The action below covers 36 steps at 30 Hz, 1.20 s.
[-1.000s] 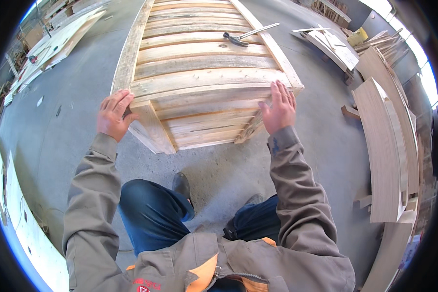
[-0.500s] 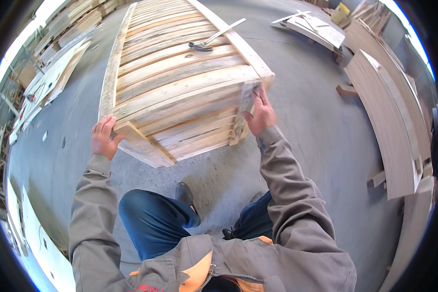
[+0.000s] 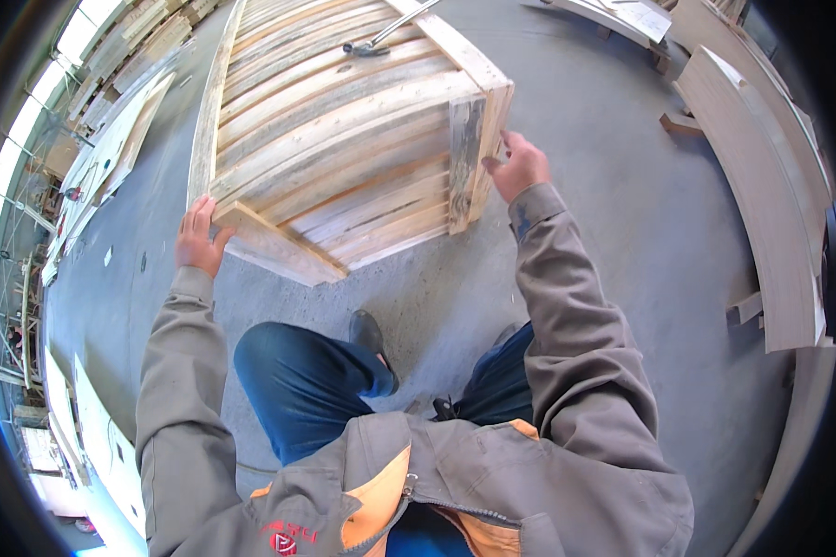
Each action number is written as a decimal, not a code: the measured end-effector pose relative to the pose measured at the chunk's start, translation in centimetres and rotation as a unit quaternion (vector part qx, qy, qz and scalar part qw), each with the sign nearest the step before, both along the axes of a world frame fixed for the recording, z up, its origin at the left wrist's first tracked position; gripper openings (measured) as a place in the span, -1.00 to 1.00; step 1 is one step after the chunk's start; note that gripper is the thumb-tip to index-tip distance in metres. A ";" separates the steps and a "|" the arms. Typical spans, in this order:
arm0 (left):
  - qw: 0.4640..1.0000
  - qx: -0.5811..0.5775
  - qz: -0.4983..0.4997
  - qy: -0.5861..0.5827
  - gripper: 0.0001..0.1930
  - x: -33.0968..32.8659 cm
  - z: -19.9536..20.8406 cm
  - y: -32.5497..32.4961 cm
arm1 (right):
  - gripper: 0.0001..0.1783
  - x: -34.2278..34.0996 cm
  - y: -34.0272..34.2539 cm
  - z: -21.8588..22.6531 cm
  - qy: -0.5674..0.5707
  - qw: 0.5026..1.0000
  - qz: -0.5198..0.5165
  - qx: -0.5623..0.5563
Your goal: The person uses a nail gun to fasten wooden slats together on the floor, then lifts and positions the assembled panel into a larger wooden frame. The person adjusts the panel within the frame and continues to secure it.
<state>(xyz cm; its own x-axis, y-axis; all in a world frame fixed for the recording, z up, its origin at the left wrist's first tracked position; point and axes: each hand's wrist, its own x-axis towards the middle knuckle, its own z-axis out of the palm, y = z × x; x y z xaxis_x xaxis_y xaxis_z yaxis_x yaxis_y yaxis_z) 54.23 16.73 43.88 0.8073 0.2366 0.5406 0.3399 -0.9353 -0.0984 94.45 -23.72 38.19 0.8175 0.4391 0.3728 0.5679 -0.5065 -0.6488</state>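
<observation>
We have our left hand laid on the near left corner of a slatted wooden crate, thumb spread from the fingers. Our right hand is at the near right corner, loosely curled; we cannot quite tell whether it touches the wood. A hammer lies across the top. Long pale boards are stacked to our right.

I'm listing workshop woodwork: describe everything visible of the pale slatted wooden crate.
The pale slatted wooden crate extends away, its far end out of frame. Streaked slats span long side boards; two battens, the right greyer, flank the near end. The left hand touches its left corner; the right hand is at the right corner, contact unclear. A metal claw hammer lies atop.
</observation>
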 end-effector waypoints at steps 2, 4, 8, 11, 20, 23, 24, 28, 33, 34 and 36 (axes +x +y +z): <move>1.000 0.011 -0.002 0.004 -0.30 -0.6 -0.2 0.5 | -0.33 -0.5 0.0 0.9 0.011 1.000 0.000 -0.010; 1.000 0.002 0.005 0.010 -0.27 -0.8 -0.3 0.3 | -0.38 -1.2 0.2 2.0 0.036 0.999 -0.001 -0.012; 0.999 0.030 -0.009 0.013 -0.24 -0.2 0.0 0.4 | -0.36 0.0 -0.4 1.6 0.050 0.999 -0.003 -0.006; 1.000 0.013 -0.001 0.007 -0.25 -0.5 -0.1 0.0 | -0.33 -0.3 0.2 1.5 0.064 0.998 0.010 -0.003; 1.000 0.010 0.009 -0.001 -0.22 -0.2 0.1 -0.8 | -0.36 0.0 0.4 1.3 0.080 0.997 0.009 -0.006; 1.000 0.013 0.013 0.001 -0.20 -0.2 0.2 -0.9 | -0.36 -0.2 0.4 1.5 0.085 0.996 0.010 -0.007; 1.000 0.015 0.014 0.003 -0.18 -0.2 0.2 -0.9 | -0.36 -0.2 0.3 1.5 0.087 0.996 0.012 -0.003; 1.000 0.018 0.023 0.006 -0.17 -0.1 0.1 -0.8 | -0.36 0.3 0.3 0.8 0.077 0.997 0.005 -0.011; 1.000 0.016 0.017 -0.009 -0.16 -0.1 -0.3 -0.5 | -0.37 0.4 0.3 0.6 0.067 0.998 0.006 -0.014; 1.000 0.018 0.016 -0.010 -0.16 -0.1 -0.4 -0.3 | -0.37 0.4 0.3 0.6 0.066 0.998 0.005 -0.017; 1.000 0.021 0.013 -0.012 -0.15 -0.2 -0.6 -0.1 | -0.37 0.3 0.4 0.7 0.064 0.998 0.002 -0.025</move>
<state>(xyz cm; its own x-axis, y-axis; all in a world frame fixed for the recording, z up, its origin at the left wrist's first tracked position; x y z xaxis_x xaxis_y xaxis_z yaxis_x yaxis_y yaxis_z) 54.08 16.63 43.28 0.7874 0.2342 0.5702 0.3672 -0.9212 -0.1286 94.75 -23.36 38.84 0.8552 0.4577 0.2432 0.4840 -0.5375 -0.6905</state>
